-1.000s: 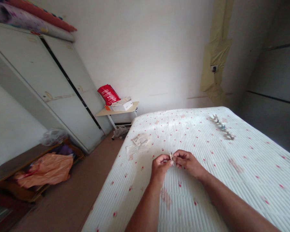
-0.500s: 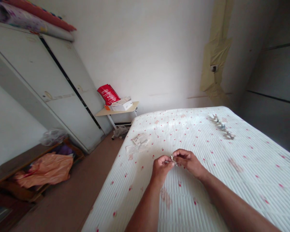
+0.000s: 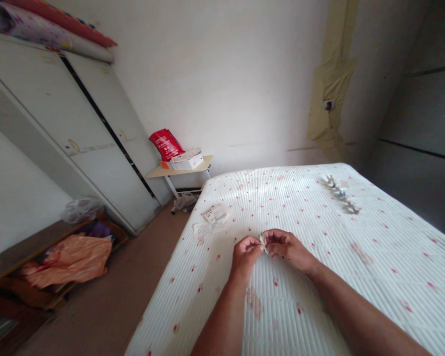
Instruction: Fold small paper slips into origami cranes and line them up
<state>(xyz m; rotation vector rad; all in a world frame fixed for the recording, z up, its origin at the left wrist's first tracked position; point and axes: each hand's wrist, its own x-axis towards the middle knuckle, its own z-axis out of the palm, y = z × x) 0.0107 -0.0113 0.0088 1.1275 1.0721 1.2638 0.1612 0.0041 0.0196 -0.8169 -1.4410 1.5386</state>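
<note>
My left hand (image 3: 245,253) pinches a small, narrow, pale piece with dark marks, which looks like folded printed paper (image 3: 263,242), between thumb and fingertips. My right hand (image 3: 286,247) is at the other side of it, fingers curled, with the fingertips against its upper edge. Both hands are just above the quilted bed cover (image 3: 282,306), white with red dots. Beyond them to the left lie flat printed paper scraps (image 3: 215,215). Farther off on the right is a row of several small twisted pieces (image 3: 341,194), too small to make out clearly.
Past the bed's far left corner stands a small table (image 3: 159,172) with a white box (image 3: 188,162) and a red bag (image 3: 166,144). A cabinet (image 3: 77,128) is along the left side. An orange plastic bag (image 3: 72,259) lies on a low wooden unit. The bed ends at the wall.
The paper piece now stands more upright and shows more of itself between the hands. My right thumb has drawn back from it, and my left hand has shifted slightly left.
</note>
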